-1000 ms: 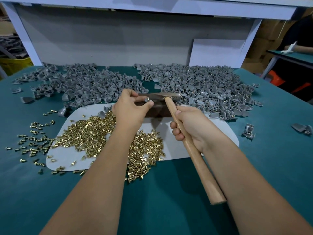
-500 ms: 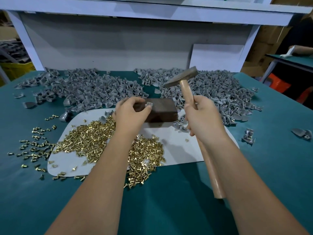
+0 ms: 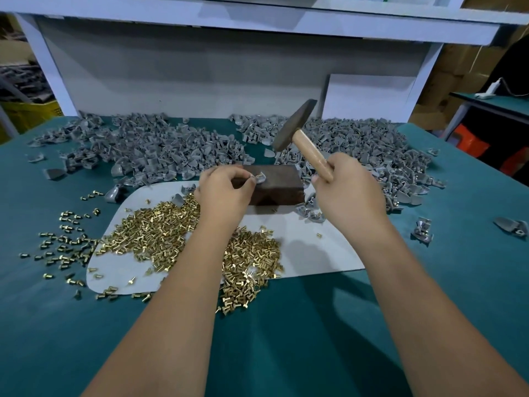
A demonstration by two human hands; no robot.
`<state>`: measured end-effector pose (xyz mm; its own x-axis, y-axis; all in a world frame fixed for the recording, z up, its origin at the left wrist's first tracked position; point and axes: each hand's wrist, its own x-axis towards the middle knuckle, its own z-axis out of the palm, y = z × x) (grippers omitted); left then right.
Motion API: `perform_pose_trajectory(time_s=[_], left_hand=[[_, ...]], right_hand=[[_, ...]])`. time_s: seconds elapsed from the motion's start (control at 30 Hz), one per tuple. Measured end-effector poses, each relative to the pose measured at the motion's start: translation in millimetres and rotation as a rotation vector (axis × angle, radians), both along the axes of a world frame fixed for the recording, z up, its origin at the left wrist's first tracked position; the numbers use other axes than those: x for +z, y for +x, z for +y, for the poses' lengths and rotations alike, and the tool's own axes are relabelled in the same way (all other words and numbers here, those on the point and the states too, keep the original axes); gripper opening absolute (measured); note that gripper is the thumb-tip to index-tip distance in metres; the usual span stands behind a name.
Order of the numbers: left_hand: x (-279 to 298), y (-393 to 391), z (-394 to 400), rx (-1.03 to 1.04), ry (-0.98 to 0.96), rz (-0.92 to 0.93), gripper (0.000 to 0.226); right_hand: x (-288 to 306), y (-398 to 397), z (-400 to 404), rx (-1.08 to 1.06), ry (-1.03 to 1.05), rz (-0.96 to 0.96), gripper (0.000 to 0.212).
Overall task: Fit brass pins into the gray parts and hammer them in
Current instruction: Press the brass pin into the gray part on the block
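Note:
My left hand (image 3: 226,193) pinches a small gray part (image 3: 260,178) with a brass pin standing in it, held on top of a dark metal block (image 3: 279,183). My right hand (image 3: 347,190) grips the wooden handle of a hammer (image 3: 297,128), whose steel head is raised above and behind the block, tilted up to the right. A heap of loose brass pins (image 3: 160,236) lies on a white sheet (image 3: 315,253) under my left forearm. Large piles of gray parts (image 3: 160,150) spread across the back of the table.
More gray parts (image 3: 366,150) are heaped at the back right, a few finished-looking ones (image 3: 310,210) beside the block. Stray pins (image 3: 60,245) dot the green table (image 3: 286,339) at left. A white shelf frame (image 3: 257,21) rises behind. Loose parts (image 3: 512,226) lie far right.
The hammer rose from the block, where it struck a second ago, to a raised position and has tipped a little further back. My left hand kept holding the part on the block.

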<state>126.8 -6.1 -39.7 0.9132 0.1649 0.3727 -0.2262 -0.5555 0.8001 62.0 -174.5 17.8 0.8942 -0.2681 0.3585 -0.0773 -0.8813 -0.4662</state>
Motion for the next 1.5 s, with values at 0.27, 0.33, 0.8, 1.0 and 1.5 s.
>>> perform_pose_trajectory(time_s=[0.27,0.33,0.8,1.0,1.5], left_hand=[[-3,3,-7,0.157,0.187,-0.019,0.01],[-3,2,-8,0.186,0.132,0.009,0.01],[-2,-4,-10,0.178,0.103,0.027,0.008],[-5,-4,-8,0.153,0.097,-0.045,0.009],[5,-11,-3,0.032,-0.083,0.079,0.017]], right_hand=[[8,-13,16,0.103,-0.12,-0.112,0.041],[1,-14,21,0.075,-0.152,-0.163,0.046],[-23,-18,27,0.045,-0.27,-0.148,0.057],[-27,-19,27,0.08,-0.326,-0.137,0.057],[-24,8,0,0.024,0.186,0.066,0.02]])
